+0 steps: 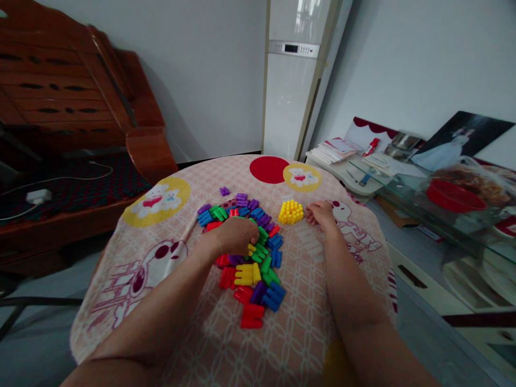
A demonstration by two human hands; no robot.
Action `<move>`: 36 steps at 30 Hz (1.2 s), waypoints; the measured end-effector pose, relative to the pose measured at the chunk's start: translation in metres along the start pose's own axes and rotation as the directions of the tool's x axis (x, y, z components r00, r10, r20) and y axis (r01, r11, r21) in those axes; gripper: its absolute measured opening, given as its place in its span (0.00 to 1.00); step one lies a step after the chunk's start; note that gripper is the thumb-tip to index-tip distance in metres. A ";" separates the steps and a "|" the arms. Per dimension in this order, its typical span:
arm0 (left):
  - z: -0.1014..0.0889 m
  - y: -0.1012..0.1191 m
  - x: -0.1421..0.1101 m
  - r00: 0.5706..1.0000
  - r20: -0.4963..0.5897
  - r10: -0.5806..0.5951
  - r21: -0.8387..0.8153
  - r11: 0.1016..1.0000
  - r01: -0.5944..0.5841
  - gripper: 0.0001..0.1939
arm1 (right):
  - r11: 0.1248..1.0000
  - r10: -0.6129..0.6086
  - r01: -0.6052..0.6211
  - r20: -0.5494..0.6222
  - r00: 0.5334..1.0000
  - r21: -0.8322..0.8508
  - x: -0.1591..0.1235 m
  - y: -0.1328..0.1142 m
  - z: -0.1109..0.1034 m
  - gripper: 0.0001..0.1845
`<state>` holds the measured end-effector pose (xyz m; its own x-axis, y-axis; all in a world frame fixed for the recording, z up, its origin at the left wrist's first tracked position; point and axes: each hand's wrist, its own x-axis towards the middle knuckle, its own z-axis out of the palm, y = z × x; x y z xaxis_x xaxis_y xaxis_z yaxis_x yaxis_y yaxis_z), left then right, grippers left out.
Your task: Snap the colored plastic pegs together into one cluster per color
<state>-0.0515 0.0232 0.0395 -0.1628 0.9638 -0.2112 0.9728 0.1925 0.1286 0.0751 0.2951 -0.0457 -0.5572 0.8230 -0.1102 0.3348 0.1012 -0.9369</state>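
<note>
A loose pile of finger-shaped plastic building blocks (265,267) in red, blue, green, purple and yellow lies on the cloth-covered table. My left hand (237,235) is over the middle of the pile, its fingers bent down and closed at a yellow block (250,250), most of which they hide. Nearer me in the pile lie more yellow blocks (246,274). To the right stands a tight cluster of yellow blocks (291,212), grouped together. Just right of that cluster my right hand (321,214) rests on the cloth, fingers loosely bent and slightly apart, with nothing visible in them.
A patterned tablecloth (298,322) covers the rounded table. At right, a glass shelf (407,207) bears a red bowl (455,194) and papers (336,149). A wooden bench (60,102) stands left, and a tall white appliance (290,97) stands behind the table.
</note>
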 end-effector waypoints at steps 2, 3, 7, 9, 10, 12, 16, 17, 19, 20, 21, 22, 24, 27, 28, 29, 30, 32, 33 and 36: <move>-0.002 -0.010 0.000 1.000 0.018 0.023 -0.059 0.998 -0.022 0.10 | 1.000 0.010 -0.010 -0.005 1.000 0.002 0.000 0.000 0.000 0.09; -0.004 -0.016 -0.001 0.999 0.029 0.037 -0.109 0.993 -0.033 0.09 | 1.000 0.013 -0.013 -0.009 1.000 0.002 0.000 0.000 0.000 0.09; -0.015 -0.041 -0.005 0.996 0.058 0.066 -0.342 0.939 -0.042 0.09 | 1.000 0.009 -0.009 -0.014 1.000 0.006 -0.002 0.000 0.001 0.08; -0.021 -0.049 -0.004 0.999 0.010 0.044 -0.431 0.902 -0.035 0.13 | 1.000 0.007 -0.007 -0.015 1.000 0.006 -0.002 -0.001 0.002 0.08; -0.023 -0.051 -0.003 0.999 -0.034 0.021 -0.475 0.879 -0.034 0.15 | 1.000 0.007 -0.007 -0.015 1.000 0.005 -0.003 -0.002 0.002 0.08; -0.025 -0.051 0.005 0.989 -0.142 -0.050 -0.567 0.823 -0.040 0.16 | 1.000 0.005 -0.005 -0.015 1.000 0.001 -0.003 -0.003 0.002 0.09; -0.019 -0.038 0.037 0.921 -0.331 -0.204 -0.649 0.758 -0.065 0.14 | 1.000 0.005 -0.005 -0.026 1.000 -0.015 -0.004 -0.005 0.002 0.11; -0.017 -0.034 0.047 0.902 -0.366 -0.228 -0.635 0.770 -0.062 0.13 | 1.000 0.004 -0.004 -0.026 1.000 -0.017 -0.005 -0.006 0.002 0.11; -0.012 -0.028 0.067 0.871 -0.418 -0.258 -0.573 0.819 -0.032 0.11 | 1.000 0.002 -0.002 -0.023 1.000 -0.015 -0.005 -0.006 0.001 0.11; -0.009 -0.025 0.077 0.861 -0.435 -0.265 -0.532 0.847 -0.008 0.10 | 1.000 0.002 -0.002 -0.020 1.000 -0.012 -0.006 -0.006 0.001 0.11; -0.007 -0.023 0.085 0.857 -0.443 -0.264 -0.488 0.873 0.016 0.10 | 1.000 0.005 -0.005 -0.021 1.000 -0.012 -0.006 -0.005 0.001 0.10; -0.005 -0.022 0.093 0.859 -0.442 -0.259 -0.445 0.894 0.041 0.10 | 1.000 0.008 -0.009 -0.024 1.000 -0.013 -0.005 -0.005 0.001 0.10; -0.001 -0.020 0.106 0.874 -0.420 -0.242 -0.375 0.924 0.075 0.09 | 1.000 0.007 -0.008 -0.028 1.000 -0.018 -0.005 -0.004 0.001 0.09; 0.003 -0.018 0.116 0.900 -0.380 -0.212 -0.308 0.947 0.093 0.09 | 1.000 0.006 -0.006 -0.029 1.000 -0.022 -0.003 -0.003 0.001 0.09; 0.005 -0.018 0.118 0.906 -0.372 -0.202 -0.296 0.951 0.091 0.09 | 1.000 0.007 -0.007 -0.026 1.000 -0.020 -0.002 -0.002 0.001 0.09; 0.006 -0.018 0.119 0.910 -0.366 -0.193 -0.289 0.954 0.086 0.09 | 1.000 0.009 -0.009 -0.027 1.000 -0.019 -0.002 -0.002 0.002 0.09; 0.007 -0.017 0.120 0.913 -0.364 -0.185 -0.288 0.954 0.079 0.10 | 1.000 0.009 -0.010 -0.028 1.000 -0.018 -0.002 -0.002 0.002 0.09; 0.008 -0.018 0.121 0.914 -0.364 -0.180 -0.298 0.952 0.069 0.10 | 1.000 0.002 -0.003 -0.027 1.000 -0.015 -0.002 -0.002 0.002 0.09; 0.009 -0.019 0.121 0.914 -0.364 -0.181 -0.306 0.950 0.066 0.10 | 1.000 -0.001 0.000 -0.028 1.000 -0.015 -0.002 -0.002 0.001 0.09; 0.007 -0.024 0.114 0.902 -0.387 -0.191 -0.332 0.942 0.057 0.11 | 1.000 -0.001 0.000 -0.020 1.000 -0.015 -0.003 -0.003 0.001 0.10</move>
<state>-0.0927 0.1271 0.0050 -0.3960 0.9042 0.1598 0.8522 0.2971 0.4307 0.0746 0.2918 -0.0429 -0.5424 0.8338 -0.1030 0.3461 0.1101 -0.9317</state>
